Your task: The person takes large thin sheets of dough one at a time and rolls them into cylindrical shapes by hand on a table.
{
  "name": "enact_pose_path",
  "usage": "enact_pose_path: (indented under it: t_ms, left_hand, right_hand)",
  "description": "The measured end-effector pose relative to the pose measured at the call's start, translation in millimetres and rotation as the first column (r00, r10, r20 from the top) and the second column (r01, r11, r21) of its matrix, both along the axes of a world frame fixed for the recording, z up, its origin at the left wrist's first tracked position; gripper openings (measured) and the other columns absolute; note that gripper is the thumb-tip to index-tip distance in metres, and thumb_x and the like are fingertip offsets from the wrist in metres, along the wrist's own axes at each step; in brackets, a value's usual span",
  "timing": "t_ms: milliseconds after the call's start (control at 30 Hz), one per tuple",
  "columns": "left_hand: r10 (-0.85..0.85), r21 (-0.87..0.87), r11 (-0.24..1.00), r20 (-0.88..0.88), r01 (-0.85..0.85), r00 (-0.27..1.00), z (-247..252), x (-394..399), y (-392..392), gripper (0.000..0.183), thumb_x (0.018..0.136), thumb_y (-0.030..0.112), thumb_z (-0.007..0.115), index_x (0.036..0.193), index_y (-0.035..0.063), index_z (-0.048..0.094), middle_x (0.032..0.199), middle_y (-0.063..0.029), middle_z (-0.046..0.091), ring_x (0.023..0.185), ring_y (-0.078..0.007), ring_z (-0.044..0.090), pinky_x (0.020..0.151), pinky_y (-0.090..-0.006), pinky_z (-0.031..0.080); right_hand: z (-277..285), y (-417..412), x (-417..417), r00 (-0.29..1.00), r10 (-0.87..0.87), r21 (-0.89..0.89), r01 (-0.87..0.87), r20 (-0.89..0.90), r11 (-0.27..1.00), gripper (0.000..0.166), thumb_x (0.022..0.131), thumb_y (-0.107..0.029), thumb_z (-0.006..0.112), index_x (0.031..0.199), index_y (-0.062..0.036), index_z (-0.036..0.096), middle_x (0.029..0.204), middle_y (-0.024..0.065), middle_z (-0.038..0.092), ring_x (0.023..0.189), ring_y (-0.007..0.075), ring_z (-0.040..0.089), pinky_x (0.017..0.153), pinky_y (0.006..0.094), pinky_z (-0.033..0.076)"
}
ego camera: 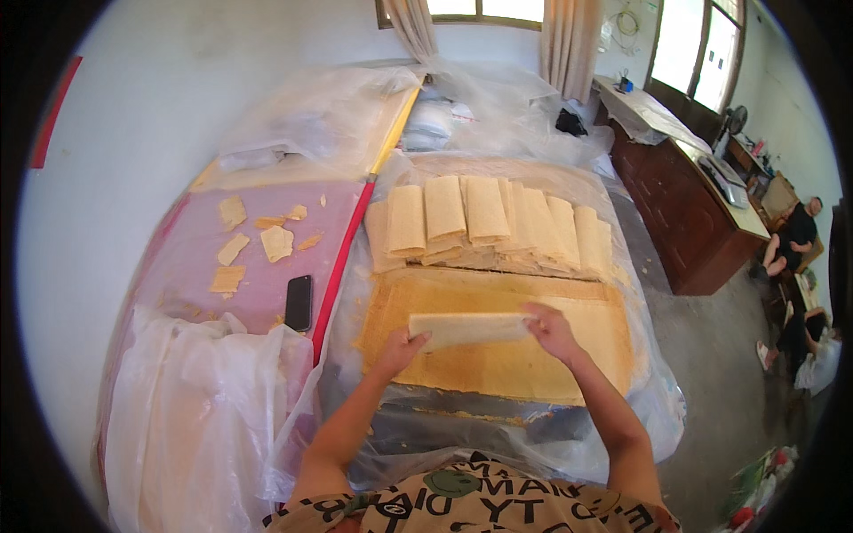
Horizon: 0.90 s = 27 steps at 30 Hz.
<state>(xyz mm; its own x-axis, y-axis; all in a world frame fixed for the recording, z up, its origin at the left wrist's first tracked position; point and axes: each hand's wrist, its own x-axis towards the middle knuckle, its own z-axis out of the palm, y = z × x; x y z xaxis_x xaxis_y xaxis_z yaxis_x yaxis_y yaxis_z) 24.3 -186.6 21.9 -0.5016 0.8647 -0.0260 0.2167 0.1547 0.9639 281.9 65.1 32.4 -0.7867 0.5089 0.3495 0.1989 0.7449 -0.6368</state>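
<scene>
My left hand [402, 348] pinches one end of a folded thin flatbread-like sheet [473, 331], pale tan in colour. At its other end my right hand [550, 330] grips it near the upper corner, slightly blurred. The folded strip is stretched level between both hands above a broad, flat stack of golden-tan sheets [506, 376]. Just beyond, a pile of folded sheets [490, 210] lies in an overlapping row. Clear plastic film [426, 440] spreads under the stack.
Left of a red-and-yellow rail [340, 273], a pink cloth [180, 266] bears broken flakes [276, 243] and a black phone [298, 303]. Bunched plastic sheeting [200, 413] covers the near left. A wooden cabinet [666, 220] stands right. Two people [796, 230] sit at far right.
</scene>
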Motion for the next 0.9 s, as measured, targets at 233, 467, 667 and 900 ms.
enact_pose_path:
  t_ms: [233, 467, 667, 900]
  left_hand:
    - [0.455, 0.527, 0.835, -0.501, -0.158, 0.736, 70.5, -63.4, 73.3, 0.035, 0.087, -0.001, 0.053, 0.122, 0.0015, 0.056, 0.111, -0.0184, 0.063, 0.100, -0.0312, 0.063, 0.087, -0.0357, 0.050]
    - [0.268, 0.228, 0.962, -0.899, -0.151, 0.346, -15.8, -152.5, 186.1, 0.057, 0.078, -0.005, 0.055, 0.132, 0.0113, 0.050, 0.137, -0.0154, 0.046, 0.128, -0.0342, 0.042, 0.103, -0.0439, 0.039]
    - [0.149, 0.076, 0.976, -0.918, -0.206, 0.368, -29.3, -102.2, 213.4, 0.058, 0.078, 0.006, 0.062, 0.134, 0.0094, 0.046, 0.140, -0.0174, 0.041, 0.132, -0.0378, 0.035, 0.107, -0.0464, 0.032]
    - [0.220, 0.158, 0.975, -0.782, -0.157, 0.583, -67.0, -77.3, 83.9, 0.056, 0.077, 0.010, 0.065, 0.131, 0.0064, 0.049, 0.140, -0.0195, 0.041, 0.132, -0.0373, 0.035, 0.109, -0.0442, 0.030]
  right_hand:
    - [-66.1, -9.1, 12.1, 0.898, -0.393, 0.447, 0.275, 0.195, 0.851, 0.043, 0.081, -0.019, 0.063, 0.123, -0.0097, 0.056, 0.131, 0.0155, 0.052, 0.127, 0.0312, 0.044, 0.102, 0.0475, 0.034]
    - [-90.0, -44.4, -7.2, 0.937, -0.335, 0.436, 0.262, 0.099, 0.861, 0.042, 0.084, -0.023, 0.057, 0.124, -0.0100, 0.056, 0.136, 0.0165, 0.047, 0.130, 0.0320, 0.040, 0.106, 0.0515, 0.028]
    - [-88.8, -38.7, 9.6, 0.913, -0.387, 0.432, 0.300, 0.129, 0.851, 0.043, 0.084, -0.023, 0.057, 0.125, -0.0105, 0.056, 0.136, 0.0166, 0.047, 0.130, 0.0313, 0.040, 0.106, 0.0512, 0.028]
    - [-89.1, -42.3, -1.4, 0.921, -0.371, 0.440, 0.285, 0.122, 0.851, 0.044, 0.085, -0.023, 0.056, 0.126, -0.0103, 0.055, 0.137, 0.0160, 0.046, 0.130, 0.0309, 0.039, 0.106, 0.0505, 0.028]
